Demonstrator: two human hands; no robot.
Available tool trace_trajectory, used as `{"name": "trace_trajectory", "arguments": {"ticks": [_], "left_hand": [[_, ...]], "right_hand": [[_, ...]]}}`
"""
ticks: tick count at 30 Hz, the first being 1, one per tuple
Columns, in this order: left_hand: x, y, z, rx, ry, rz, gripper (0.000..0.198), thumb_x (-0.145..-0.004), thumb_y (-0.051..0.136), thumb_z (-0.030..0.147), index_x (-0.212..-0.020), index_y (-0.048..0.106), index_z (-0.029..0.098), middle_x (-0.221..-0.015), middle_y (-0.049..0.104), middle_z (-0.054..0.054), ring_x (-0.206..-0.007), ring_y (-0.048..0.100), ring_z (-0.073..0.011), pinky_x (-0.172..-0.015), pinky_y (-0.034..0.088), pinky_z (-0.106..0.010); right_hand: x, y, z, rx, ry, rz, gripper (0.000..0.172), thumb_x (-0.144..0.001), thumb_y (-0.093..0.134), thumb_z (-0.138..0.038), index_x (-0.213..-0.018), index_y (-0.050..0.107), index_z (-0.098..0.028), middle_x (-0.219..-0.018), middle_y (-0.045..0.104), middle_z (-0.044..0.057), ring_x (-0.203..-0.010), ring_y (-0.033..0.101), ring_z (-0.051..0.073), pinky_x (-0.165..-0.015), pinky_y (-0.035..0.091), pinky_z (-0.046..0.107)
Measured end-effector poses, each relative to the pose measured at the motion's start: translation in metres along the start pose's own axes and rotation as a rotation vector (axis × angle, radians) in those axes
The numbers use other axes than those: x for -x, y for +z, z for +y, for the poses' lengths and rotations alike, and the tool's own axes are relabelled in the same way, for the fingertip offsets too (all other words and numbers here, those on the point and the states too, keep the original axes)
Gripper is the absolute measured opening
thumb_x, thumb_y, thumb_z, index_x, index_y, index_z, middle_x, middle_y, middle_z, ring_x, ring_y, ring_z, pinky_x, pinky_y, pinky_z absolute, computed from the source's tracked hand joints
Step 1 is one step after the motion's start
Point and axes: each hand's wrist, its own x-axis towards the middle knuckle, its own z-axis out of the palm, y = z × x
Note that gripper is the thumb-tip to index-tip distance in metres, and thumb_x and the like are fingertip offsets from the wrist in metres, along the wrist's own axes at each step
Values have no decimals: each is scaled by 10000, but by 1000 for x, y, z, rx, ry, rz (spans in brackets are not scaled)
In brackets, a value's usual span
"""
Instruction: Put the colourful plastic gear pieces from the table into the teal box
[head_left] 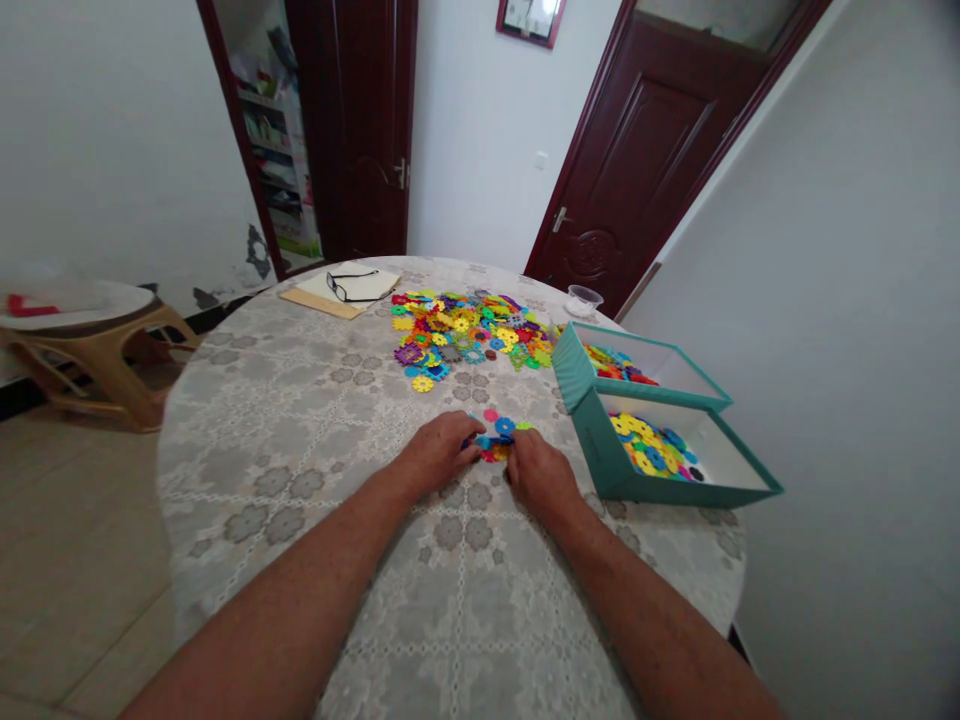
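Observation:
My left hand (442, 448) and my right hand (541, 472) face each other low over the middle of the table. Between them they grip a small blue plastic piece (495, 441), with the fingers of each hand closed at its ends. Touching or just around it are red and yellow bits that I cannot tell apart. A pink disc (490, 415), a blue notched disc (504, 426) and a green piece (523, 426) show just beyond my fingers. My fingertips partly hide the pieces.
A heap of colourful notched discs (465, 325) lies farther back. Two teal boxes, the near box (660, 488) and the far box (694, 372), hold more pieces at the right. Glasses (352, 292) rest on papers (315, 300) at back left; a clear bowl (583, 298) stands at back right.

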Motion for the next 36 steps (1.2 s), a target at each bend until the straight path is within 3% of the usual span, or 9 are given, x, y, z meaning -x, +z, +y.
{"name": "trace_trajectory", "arguments": {"ticks": [5, 9, 12, 17, 21, 25, 28, 36], "left_hand": [[1, -3, -2, -49, -21, 0, 233, -948, 622, 286, -1151, 691, 195, -1049, 697, -70, -978, 642, -216, -876, 490, -317], [1, -4, -1, -81, -26, -18, 247, -952, 614, 307, -1160, 693, 199, -1041, 701, -72, -976, 644, -221, -885, 494, -323], [1, -4, -3, -80, -22, -38, 273, -978, 577, 348, -1176, 691, 198, -1062, 712, -82, -1000, 654, -231, -894, 502, -332], [2, -10, -4, -6, -9, -61, 331, -1005, 442, 256, -1217, 685, 184, -1179, 725, -106, -1095, 662, -236, -985, 498, -354], [5, -24, 3, 44, -18, -146, 413, -902, 520, 195, -1288, 665, 220, -1204, 718, -87, -1097, 657, -228, -999, 496, -347], [10, -35, 7, 72, 41, -243, 490, -863, 596, 207, -1346, 638, 279, -1297, 679, -77, -1196, 610, -242, -1066, 458, -371], [12, -36, 6, 90, 83, -254, 486, -895, 593, 226, -1376, 616, 293, -1327, 661, -78, -1220, 592, -238, -1087, 440, -374], [11, -35, 3, 40, -19, -270, 456, -908, 602, 292, -1363, 592, 270, -1282, 652, -68, -1196, 590, -231, -1047, 459, -346]], "right_hand": [[-1, 2, 14, -211, 24, 117, 201, -997, 407, -191, -1005, 608, -180, -931, 679, 73, -857, 625, 201, -751, 413, 287], [2, -7, 18, -385, 78, 154, 228, -997, 393, -229, -982, 618, -194, -799, 670, 31, -739, 625, 193, -681, 407, 287], [8, -23, 19, -433, 37, 258, 250, -1008, 402, -255, -1042, 641, -189, -886, 709, 53, -814, 663, 203, -735, 454, 294], [17, -62, 42, -242, -36, 641, 255, -1031, 447, -302, -1120, 656, -186, -1032, 716, 102, -963, 668, 228, -876, 496, 338], [20, -78, 84, -30, 90, 813, 264, -1016, 469, -297, -1118, 672, -162, -990, 699, 125, -947, 644, 259, -876, 488, 370], [24, -74, 122, 62, 245, 814, 303, -967, 446, -254, -1118, 686, -145, -998, 684, 147, -941, 613, 282, -846, 466, 391], [27, -68, 135, 79, 279, 793, 336, -935, 440, -236, -1140, 687, -136, -1018, 678, 161, -962, 598, 295, -851, 452, 408], [27, -73, 124, 75, 216, 887, 302, -977, 438, -264, -1095, 689, -146, -1066, 681, 159, -1056, 592, 306, -965, 429, 462]]}}
